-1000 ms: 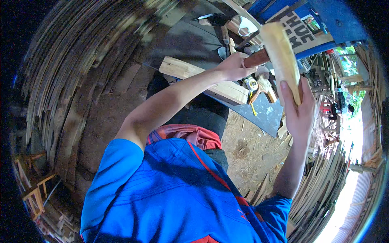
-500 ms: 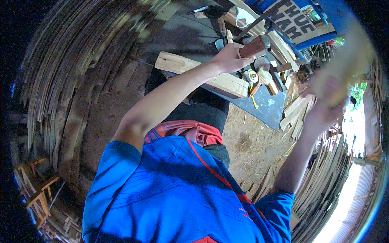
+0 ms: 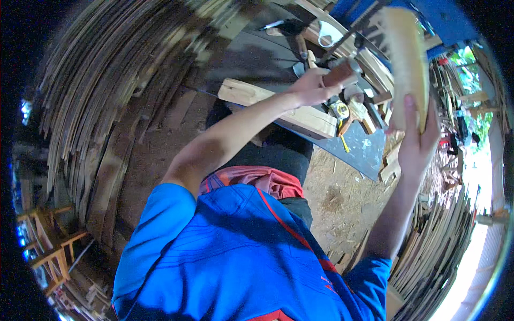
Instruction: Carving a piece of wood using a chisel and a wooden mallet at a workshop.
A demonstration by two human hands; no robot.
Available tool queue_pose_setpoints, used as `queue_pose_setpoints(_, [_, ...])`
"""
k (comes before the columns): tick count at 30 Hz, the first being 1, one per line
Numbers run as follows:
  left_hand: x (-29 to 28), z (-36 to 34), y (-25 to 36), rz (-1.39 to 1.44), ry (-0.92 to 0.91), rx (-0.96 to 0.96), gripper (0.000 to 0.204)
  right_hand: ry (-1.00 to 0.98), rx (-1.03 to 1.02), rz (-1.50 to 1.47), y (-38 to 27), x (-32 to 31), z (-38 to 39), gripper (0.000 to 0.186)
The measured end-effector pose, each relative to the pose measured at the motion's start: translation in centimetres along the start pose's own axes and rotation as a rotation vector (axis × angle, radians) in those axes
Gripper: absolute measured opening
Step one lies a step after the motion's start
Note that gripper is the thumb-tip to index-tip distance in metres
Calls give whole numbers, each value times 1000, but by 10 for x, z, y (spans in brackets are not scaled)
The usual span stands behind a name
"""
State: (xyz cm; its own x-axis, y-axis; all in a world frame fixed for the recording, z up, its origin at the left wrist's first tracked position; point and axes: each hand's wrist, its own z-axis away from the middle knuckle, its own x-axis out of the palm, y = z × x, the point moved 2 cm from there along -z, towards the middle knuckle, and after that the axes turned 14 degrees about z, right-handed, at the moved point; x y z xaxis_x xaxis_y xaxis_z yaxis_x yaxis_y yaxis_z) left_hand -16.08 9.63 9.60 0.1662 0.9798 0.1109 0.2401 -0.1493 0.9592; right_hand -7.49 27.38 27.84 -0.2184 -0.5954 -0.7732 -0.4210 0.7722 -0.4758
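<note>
In my left hand point(image 3: 310, 88) is a brown cylindrical wooden handle point(image 3: 337, 74) with metal at its top; its lower part is hidden. The hand is over a pale squared timber point(image 3: 246, 92) lying across a dark board point(image 3: 364, 155). My right hand point(image 3: 417, 139) grips a long pale wooden block point(image 3: 404, 53), raised to the right of the handle and apart from it, slightly blurred. A yellow tape measure point(image 3: 340, 110) lies beside the timber, near an orange-brown wooden tool point(image 3: 353, 115).
Assorted tools and offcuts point(image 3: 300, 43) crowd the board's back, below a blue structure point(image 3: 450, 21). Long stacked planks point(image 3: 85, 107) fill the left, with more slats point(image 3: 433, 246) at the lower right. Wooden frames point(image 3: 56, 246) stand at the lower left; bright daylight shows at the far right.
My right hand swung the block out to the right and has come partly back left, still right of where it started. My left hand stays on the handle, which now appears more tilted toward me.
</note>
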Motion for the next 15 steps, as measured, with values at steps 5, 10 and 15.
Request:
queue_pose_setpoints(5, [-14, -1, -1, 188, 117, 9, 27, 259, 55, -626, 45, 61, -11, 36])
queue_pose_setpoints(10, [-32, -7, -18, 280, 237, 146, 26, 66, 247, -901, 125, 173, 16, 33])
queue_pose_setpoints(15, [-39, -12, -10, 385, 218, 152, 27, -5, 412, -878, 168, 245, 33, 40])
